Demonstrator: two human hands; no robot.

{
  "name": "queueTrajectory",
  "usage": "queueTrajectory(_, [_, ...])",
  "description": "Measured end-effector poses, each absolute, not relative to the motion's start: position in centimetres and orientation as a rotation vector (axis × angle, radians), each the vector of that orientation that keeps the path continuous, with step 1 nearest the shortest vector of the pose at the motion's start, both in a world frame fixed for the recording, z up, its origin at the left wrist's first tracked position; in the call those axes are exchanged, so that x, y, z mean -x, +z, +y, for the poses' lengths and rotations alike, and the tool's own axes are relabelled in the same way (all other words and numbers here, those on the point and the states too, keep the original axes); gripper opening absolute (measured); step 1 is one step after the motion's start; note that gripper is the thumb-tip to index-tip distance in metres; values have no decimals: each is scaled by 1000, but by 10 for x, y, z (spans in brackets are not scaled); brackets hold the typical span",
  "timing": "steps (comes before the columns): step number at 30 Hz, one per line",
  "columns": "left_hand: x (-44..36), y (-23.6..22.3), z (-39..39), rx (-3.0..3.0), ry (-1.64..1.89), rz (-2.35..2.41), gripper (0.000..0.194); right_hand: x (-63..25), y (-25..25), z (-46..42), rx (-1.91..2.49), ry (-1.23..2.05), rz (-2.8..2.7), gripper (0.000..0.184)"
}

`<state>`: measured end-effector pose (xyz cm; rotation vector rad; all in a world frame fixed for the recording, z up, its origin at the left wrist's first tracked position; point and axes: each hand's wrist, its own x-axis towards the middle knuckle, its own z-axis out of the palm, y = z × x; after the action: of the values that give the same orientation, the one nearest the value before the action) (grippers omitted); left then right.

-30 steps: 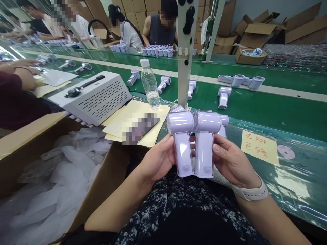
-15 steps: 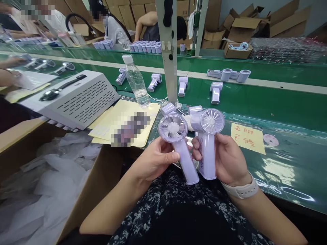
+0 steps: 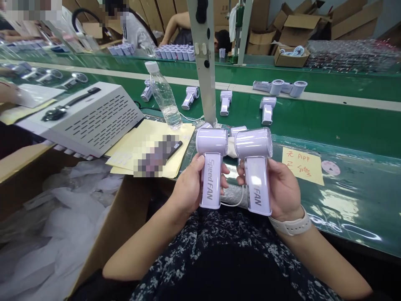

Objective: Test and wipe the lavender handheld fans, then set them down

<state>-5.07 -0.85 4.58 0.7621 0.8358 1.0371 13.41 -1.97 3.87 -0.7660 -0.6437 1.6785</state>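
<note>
A lilac handheld fan (image 3: 212, 167) stands upright in my left hand (image 3: 191, 184), whose fingers wrap its handle; grey lettering "Speed FAN" faces me. My right hand (image 3: 283, 190) grips the handle of a second lilac handheld fan (image 3: 257, 167), slightly tilted, with "FAN" readable on it. Both fan heads show their sides, and they are close together without clearly touching. Behind them, partly hidden, another lilac fan head (image 3: 238, 130) and a white cable (image 3: 233, 205) lie at the bench edge.
A grey vented metal box (image 3: 94, 121) and a water bottle (image 3: 164, 98) stand left, beside yellow paper (image 3: 184, 144). A metal post (image 3: 205, 67) rises ahead. Several fans lie on the green belt (image 3: 344, 121). A carton (image 3: 106, 234) of clear bags sits lower left. A yellow note (image 3: 302, 165) lies right.
Both fans have been turned in my hands, so their blades no longer face me and the lettering does. The left fan has become more upright. The view has shifted slightly.
</note>
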Motion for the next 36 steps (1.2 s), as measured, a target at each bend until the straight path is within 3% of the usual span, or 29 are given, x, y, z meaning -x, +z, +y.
queueTrajectory(2, [51,47,-9,-782,1067,770,36,-134,38,-18,770,1703,-627,34])
queueTrajectory(11, [54,46,-10,-802,1089,790,34,-128,37,-20,589,1794,-722,32])
queueTrajectory(36, [59,36,-15,-995,994,677,36,-135,28,-28,819,1531,-1021,38])
